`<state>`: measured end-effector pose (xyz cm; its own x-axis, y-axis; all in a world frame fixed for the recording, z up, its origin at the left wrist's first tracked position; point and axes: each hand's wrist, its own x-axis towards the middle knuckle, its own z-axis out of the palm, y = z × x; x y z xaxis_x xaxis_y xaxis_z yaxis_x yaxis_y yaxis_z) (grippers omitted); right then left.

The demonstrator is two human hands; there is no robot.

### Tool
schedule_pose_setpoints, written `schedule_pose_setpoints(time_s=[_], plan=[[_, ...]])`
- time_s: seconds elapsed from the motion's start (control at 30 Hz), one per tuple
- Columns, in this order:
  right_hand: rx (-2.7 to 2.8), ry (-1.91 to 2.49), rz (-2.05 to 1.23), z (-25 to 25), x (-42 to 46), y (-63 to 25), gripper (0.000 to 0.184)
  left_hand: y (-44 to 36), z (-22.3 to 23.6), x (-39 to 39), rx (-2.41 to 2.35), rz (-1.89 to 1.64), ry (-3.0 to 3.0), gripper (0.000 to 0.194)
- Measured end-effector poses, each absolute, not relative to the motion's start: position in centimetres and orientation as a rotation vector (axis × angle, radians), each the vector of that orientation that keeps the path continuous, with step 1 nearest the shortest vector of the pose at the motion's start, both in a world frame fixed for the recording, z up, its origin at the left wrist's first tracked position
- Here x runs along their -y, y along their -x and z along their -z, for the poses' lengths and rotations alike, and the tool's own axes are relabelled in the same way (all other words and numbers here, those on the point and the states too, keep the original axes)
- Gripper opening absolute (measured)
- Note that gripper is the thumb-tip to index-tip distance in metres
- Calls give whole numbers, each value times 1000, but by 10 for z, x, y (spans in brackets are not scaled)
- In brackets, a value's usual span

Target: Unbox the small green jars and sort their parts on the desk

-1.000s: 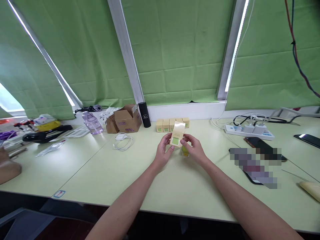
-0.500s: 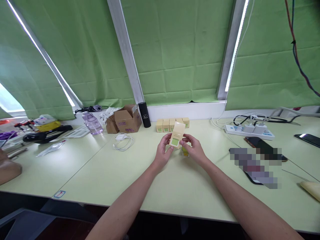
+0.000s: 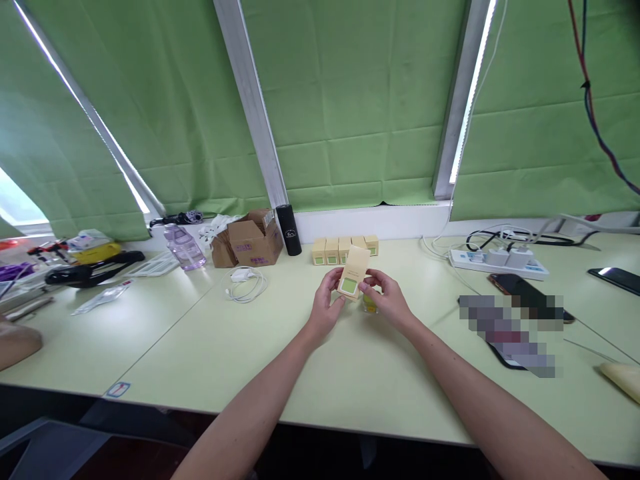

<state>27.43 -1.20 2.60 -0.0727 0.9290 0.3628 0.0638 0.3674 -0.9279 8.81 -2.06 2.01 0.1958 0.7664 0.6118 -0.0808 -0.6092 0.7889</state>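
A tan carton (image 3: 355, 265) is held up in front of the person, above the middle of the desk (image 3: 320, 380), tilted, with a green rounded patch near its lower end and small print above it that cannot be read. Its lower left edge is pinched by the left grip (image 3: 325, 308), whose thumb is set low and whose curled fingers are closed against the side. Its right edge is taken by the right grip (image 3: 390, 301), closed in the same way, with the thumb laid on the front face and the other fingers partly hidden behind.

Just beside the right thumb, a small yellow-green jar (image 3: 371, 305) is seen on the desk, partly covered by the hand; whether it is touched cannot be told. Behind the carton, a row of small tan boxes (image 3: 332, 252) is lined up near the wall, some of them overlapped by the carton in this view.

To the left of the row, a black cylinder (image 3: 289, 230), an opened cardboard box (image 3: 256, 243) and a purple clear bottle (image 3: 184, 247) are placed. A coiled white cable (image 3: 256, 288) is laid nearer. On the right, a power strip (image 3: 500, 265) and a dark phone (image 3: 515, 285), partly blurred out, are seen. At the far left, part of another person's arm (image 3: 17, 343) is rested on the desk.
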Motion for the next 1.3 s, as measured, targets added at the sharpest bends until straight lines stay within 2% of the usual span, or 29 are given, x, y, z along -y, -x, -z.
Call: schedule_pose_setpoints(time_s=[0.63,0.8,1.03,1.3], plan=[[1445,941,-948,-26,12,-275,57,-89,-29,28,-705,-1453,-1770,57],[1414,927,-997,-25,11,-275,59,-88,-27,26,-676,-1449,-1778,58],[1305,904,-1093,-22,5,-277,64,-90,-26,27,-658,-1426,-1807,70],[1211,821,-1187,-26,6,-277,61,-90,-29,30,-806,-1475,-1888,67]])
